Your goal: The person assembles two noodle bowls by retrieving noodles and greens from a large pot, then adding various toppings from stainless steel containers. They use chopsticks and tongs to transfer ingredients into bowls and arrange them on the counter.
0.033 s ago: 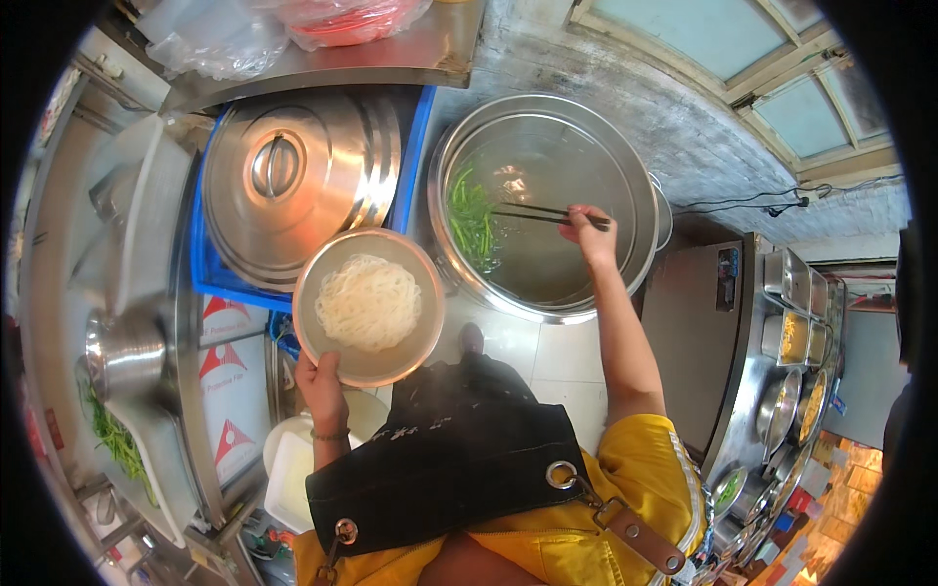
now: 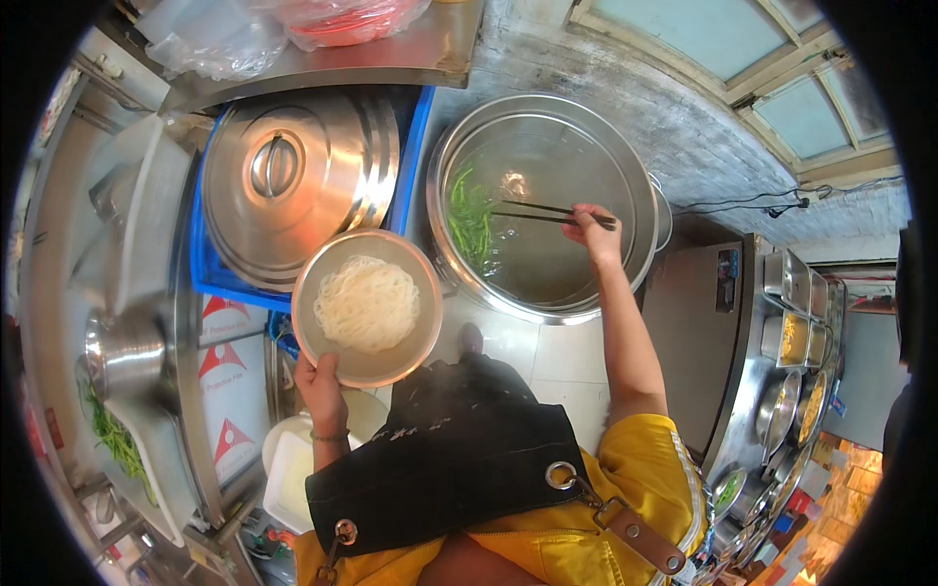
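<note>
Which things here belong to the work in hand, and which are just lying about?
In use:
- left hand, holding the metal bowl of noodles
- right hand, holding chopsticks over the large pot
- greens in the pot's liquid

Apparently just nearby:
- domed lid by the blue crate
- plastic bags
- steel pot at far left

1. At ten o'clock I see a round steel lid (image 2: 322, 186) edged by a blue crate (image 2: 215, 282).
2. At eleven, plastic bags (image 2: 220, 44) lie on a steel shelf (image 2: 430, 49).
3. Toward two, I make out window panes (image 2: 799, 129).
4. At four, steel pans (image 2: 779, 408) line a surface (image 2: 745, 391).
</note>
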Action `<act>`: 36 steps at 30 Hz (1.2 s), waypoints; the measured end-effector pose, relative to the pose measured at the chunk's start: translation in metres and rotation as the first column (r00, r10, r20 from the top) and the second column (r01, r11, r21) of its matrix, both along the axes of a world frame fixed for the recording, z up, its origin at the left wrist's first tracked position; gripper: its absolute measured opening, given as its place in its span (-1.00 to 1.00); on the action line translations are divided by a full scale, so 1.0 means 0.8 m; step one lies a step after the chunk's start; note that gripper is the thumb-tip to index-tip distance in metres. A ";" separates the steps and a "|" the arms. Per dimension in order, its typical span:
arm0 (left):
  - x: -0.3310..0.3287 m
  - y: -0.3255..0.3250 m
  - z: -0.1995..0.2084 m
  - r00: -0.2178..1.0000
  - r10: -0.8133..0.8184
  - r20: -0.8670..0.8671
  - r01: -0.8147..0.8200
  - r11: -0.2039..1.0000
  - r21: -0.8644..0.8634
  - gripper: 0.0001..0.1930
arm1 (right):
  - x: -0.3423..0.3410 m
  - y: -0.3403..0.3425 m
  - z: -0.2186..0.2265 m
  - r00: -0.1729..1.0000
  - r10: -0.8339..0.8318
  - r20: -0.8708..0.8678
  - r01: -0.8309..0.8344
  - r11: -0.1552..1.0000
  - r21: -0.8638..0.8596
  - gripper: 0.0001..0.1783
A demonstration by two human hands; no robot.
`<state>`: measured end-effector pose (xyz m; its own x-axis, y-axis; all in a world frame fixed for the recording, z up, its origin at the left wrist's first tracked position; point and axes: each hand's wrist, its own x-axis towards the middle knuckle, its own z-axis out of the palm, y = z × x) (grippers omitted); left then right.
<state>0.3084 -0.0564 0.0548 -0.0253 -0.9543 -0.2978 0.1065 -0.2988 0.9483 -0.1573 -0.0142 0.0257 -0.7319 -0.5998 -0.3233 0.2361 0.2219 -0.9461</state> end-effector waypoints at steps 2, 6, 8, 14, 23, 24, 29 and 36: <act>-0.005 0.006 0.003 1.000 0.016 0.008 -0.016 1.000 0.017 -0.68 | -0.008 0.002 0.013 0.995 0.033 0.092 -0.035 0.999 0.015 -0.74; -0.009 0.013 -0.003 0.999 0.030 0.020 -0.031 0.998 0.059 -0.68 | -0.007 -0.015 -0.018 0.971 0.075 0.228 -0.083 0.996 0.024 -0.66; -0.015 0.013 0.003 0.999 0.012 0.050 -0.018 0.992 0.126 -0.69 | -0.007 -0.032 -0.061 0.942 0.078 0.328 -0.086 0.996 0.010 -0.66; -0.024 0.017 0.014 0.991 0.025 0.128 -0.036 0.996 0.083 -0.72 | 0.024 -0.083 -0.120 0.956 -0.070 0.284 0.046 0.995 0.089 -0.70; 0.003 0.019 0.001 0.988 -0.032 0.153 0.018 0.996 0.091 -0.72 | -0.020 -0.009 -0.129 0.847 -0.131 0.516 0.172 0.985 -0.032 -0.64; 0.006 0.016 -0.005 0.989 -0.033 0.144 0.019 0.995 0.099 -0.71 | -0.022 0.000 -0.124 0.843 -0.118 0.524 0.169 0.984 -0.050 -0.63; -0.004 0.005 -0.016 0.988 -0.092 0.123 0.088 0.995 0.040 -0.69 | -0.018 0.037 -0.094 0.854 -0.063 0.516 0.157 0.978 -0.140 -0.62; -0.035 -0.005 -0.001 0.987 -0.156 0.042 0.154 0.987 0.033 -0.70 | -0.032 0.075 -0.004 0.908 -0.011 0.420 0.143 0.948 -0.285 -0.64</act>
